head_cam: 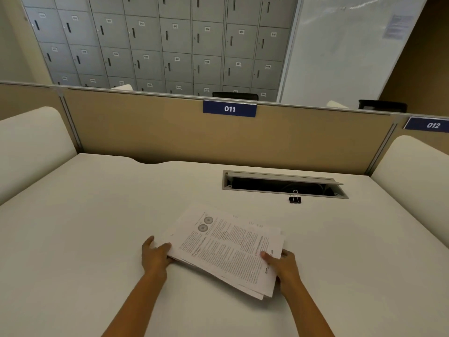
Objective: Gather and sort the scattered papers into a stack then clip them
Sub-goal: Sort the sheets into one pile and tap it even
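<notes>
Blue sign (229,108), partition, far beyond the fingers: "011".
Second blue sign (433,125), beyond and right of the right hand (286,266): "012".
Locker tags (175,26), farther still: 013–016, 020–024.
Papers (226,246): print too small to read, except ".com" beside that hand's thumb.

One desk (97,215) is showing, carrying one stack of papers (226,246), its sheets too overlapped for counting, and one binder clip (295,198); two hands are showing, left hand (155,254) and right hand (284,266); two blue number signs are hanging, sign 011 (229,108) and sign 012 (432,125)
</notes>
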